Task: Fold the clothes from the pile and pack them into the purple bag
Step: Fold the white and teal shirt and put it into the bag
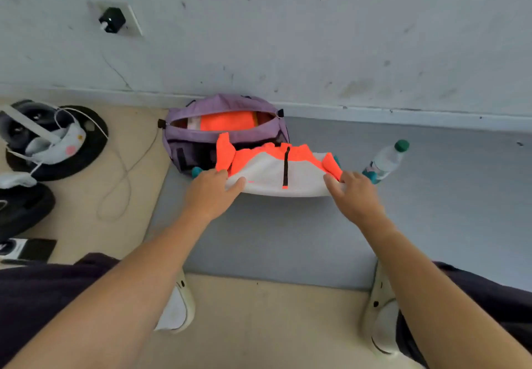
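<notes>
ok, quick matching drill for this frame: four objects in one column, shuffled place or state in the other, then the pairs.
Things:
1. purple bag
2. orange and white jacket
3. water bottle
4. black charger

Place or state:
A. lying on the grey mat, right of the jacket
B. plugged into the wall socket
C. unzipped, orange fabric inside
D. held by left hand and right hand

Pairs: 1-C, 2-D, 3-A, 4-B

We found no text we could read: the water bottle's label (381, 164) at three o'clock and the black-and-white card (17, 249) at eight o'clock were too blurred.
</notes>
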The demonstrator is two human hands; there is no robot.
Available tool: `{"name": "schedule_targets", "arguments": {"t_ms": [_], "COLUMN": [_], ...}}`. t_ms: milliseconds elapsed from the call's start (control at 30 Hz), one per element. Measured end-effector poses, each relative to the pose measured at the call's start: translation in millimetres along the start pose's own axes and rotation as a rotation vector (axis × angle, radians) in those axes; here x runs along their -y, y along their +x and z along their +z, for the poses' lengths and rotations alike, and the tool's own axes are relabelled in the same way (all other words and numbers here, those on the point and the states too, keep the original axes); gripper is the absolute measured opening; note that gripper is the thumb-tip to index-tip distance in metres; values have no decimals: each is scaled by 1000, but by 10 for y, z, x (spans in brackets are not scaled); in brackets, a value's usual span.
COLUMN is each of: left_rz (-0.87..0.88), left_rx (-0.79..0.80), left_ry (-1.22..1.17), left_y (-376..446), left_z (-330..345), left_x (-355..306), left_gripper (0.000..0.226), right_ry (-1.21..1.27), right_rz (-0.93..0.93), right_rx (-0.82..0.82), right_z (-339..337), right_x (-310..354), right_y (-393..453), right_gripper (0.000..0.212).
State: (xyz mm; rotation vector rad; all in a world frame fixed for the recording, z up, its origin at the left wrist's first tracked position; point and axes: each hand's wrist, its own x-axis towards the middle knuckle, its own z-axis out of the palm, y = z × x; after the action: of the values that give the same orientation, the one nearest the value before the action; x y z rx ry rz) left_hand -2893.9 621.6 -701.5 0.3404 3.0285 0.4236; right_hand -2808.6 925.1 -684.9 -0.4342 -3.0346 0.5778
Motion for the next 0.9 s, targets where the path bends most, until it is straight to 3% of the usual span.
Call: {"name": "schedule_targets", "arguments": {"t_ms": [33, 100, 200, 333, 467, 533, 600, 700, 767, 833, 900], "left_rz": [-33, -100, -157, -159, -200, -182, -108, 155, 248, 134, -24], "left_rx": [74, 251, 509, 585, 769, 732, 611, 475, 543, 568, 520], "left_ry": [-22, -72, -90, 31, 306, 422, 469, 316, 271, 247, 246], "left_y": [-71, -260, -612, -909, -874, -755, -659, -633, -659, -688, -744], "left_z": [229, 685, 1275, 1683, 1761, 1751, 1752, 1815, 1884, 1933, 1948], "left_x": [60, 180, 341, 457, 388, 293, 186, 79, 120, 249, 441], "left_gripper": [58, 61, 64, 65, 68, 62, 48, 34, 49, 59, 62], "right_ry": [33, -7, 52, 62, -224, -342, -435, -358, -269, -288, -363], "right_rz": [-36, -102, 112, 336, 398, 453, 384, 62, -114, -117, 97], "right_rx": [55, 200, 327, 519, 584, 604, 553, 417, 457, 496, 455], "right_z": [203, 678, 1193, 1620, 1744, 1751, 1761, 1847, 1900, 1940, 1952], "right_x": [-76, -233, -422, -620, -702, -627, -543, -465, -472, -583, -759], "right_y": [-58, -273, -631, -956, -1021, -903, -761, -687, -703, -722, -765], "right_gripper": [29, 38, 35, 41, 32, 29, 29, 39, 51, 57, 60]}}
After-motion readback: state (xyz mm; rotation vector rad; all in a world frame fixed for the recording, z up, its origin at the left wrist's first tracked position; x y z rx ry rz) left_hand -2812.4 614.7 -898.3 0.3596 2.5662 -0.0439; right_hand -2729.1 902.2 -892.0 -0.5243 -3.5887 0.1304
